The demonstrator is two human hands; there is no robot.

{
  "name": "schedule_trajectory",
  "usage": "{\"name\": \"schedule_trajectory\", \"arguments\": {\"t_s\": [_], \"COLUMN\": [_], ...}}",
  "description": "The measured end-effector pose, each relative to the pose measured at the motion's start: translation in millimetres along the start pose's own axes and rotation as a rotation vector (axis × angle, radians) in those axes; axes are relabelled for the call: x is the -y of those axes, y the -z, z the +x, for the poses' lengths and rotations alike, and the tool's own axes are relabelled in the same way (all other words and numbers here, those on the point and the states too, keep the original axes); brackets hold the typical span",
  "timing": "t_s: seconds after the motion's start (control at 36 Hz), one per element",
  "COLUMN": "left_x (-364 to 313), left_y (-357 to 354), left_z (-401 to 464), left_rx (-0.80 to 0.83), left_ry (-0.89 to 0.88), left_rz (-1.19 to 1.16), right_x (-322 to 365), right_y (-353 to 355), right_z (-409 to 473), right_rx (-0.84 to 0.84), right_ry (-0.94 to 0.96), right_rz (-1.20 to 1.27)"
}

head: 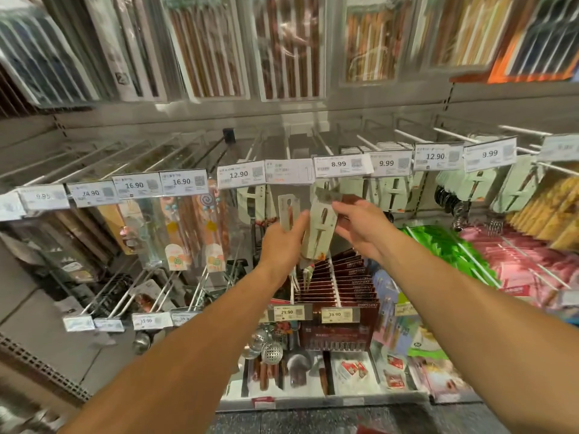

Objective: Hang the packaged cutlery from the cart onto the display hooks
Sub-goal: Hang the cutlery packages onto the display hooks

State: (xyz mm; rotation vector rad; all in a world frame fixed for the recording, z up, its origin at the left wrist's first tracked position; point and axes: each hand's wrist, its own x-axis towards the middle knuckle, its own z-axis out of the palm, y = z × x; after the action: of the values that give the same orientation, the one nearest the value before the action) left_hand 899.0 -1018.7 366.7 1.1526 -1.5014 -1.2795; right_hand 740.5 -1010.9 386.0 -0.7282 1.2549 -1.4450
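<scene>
Store display wall point(388, 101) of hooks and price tags, filling the view, blurred toward the top. Across the middle, a row of hooks point(316, 142) with white price tags point(343, 165), green-carded cutlery hanging to the right. Lower down, shelves of chopstick boxes point(344, 286) and strainers. Two bare forearms reaching up to the centre. Left hand point(283, 242) curled around the lower part of a pale carded cutlery pack point(322, 227), a second card point(286, 211) just behind its thumb. Right hand point(363, 227) pinching the top edge of the pack, just below the tags. Cart out of view. Likely risks: card hole missing the hook tip hidden behind the tags, the loosely held second card slipping down onto the boxes, or a tag knocked askew.
</scene>
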Motion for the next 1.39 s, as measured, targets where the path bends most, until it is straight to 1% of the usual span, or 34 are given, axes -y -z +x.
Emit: {"name": "schedule_trajectory", "arguments": {"t_s": [0.08, 0.14, 0.19, 0.28, 0.33, 0.42, 0.56, 0.69, 0.83, 0.92, 1.0, 1.08, 1.22, 1.28, 1.31, 1.39], "left_x": [-1, -1, -2, -3, -2, -3, -1, 1, -2, -5, -5, -5, -4, -6, -8, -13], "left_y": [9, 12, 15, 18, 20, 22, 21, 21, 22, 21, 19, 17, 11, 8, 7, 0], "left_z": [2, 2, 3, 3, 3, 1, 4, 7, 10, 11, 14, 12, 17, 18, 19, 20], "left_rx": [-0.055, -0.062, -0.017, 0.109, 0.182, 0.24, 0.242, 0.232, 0.218, 0.188, 0.148, 0.155, 0.149, 0.135, 0.134, 0.153], "left_ry": [0.045, 0.077, 0.143, 0.276, 0.296, 0.287, 0.296, 0.314, 0.319, 0.312, 0.267, 0.188, 0.153, 0.142, 0.138, 0.13], "left_rz": [0.023, -0.024, -0.121, -0.355, -0.392, -0.403, -0.378, -0.354, -0.339, -0.28, -0.155, -0.034, 0.0, 0.026, 0.042, 0.059], "right_x": [2, 2, 2, 4, 6, 11, 19, 20, 17, 18, 22, 21, 8, 4, 2, 9], "right_y": [3, 4, 3, 1, 1, 0, -4, -14, -19, -21, -24, -22, -15, -9, -5, 1], "right_z": [5, 7, 9, 9, 10, 11, 12, 23, 32, 38, 42, 44, 37, 32, 30, 18], "right_rx": [-0.081, -0.112, -0.139, -0.164, -0.147, -0.132, -0.163, -0.3, -0.361, -0.444, -0.432, -0.43, -0.484, -0.433, -0.38, -0.161], "right_ry": [0.066, 0.083, 0.09, 0.084, 0.082, 0.087, 0.133, 0.133, 0.128, 0.132, 0.099, 0.019, 0.106, 0.122, 0.106, -0.007], "right_rz": [-0.245, -0.328, -0.312, -0.205, -0.121, -0.003, 0.066, -0.032, -0.044, -0.073, -0.055, -0.183, -0.395, -0.466, -0.427, -0.117]}}
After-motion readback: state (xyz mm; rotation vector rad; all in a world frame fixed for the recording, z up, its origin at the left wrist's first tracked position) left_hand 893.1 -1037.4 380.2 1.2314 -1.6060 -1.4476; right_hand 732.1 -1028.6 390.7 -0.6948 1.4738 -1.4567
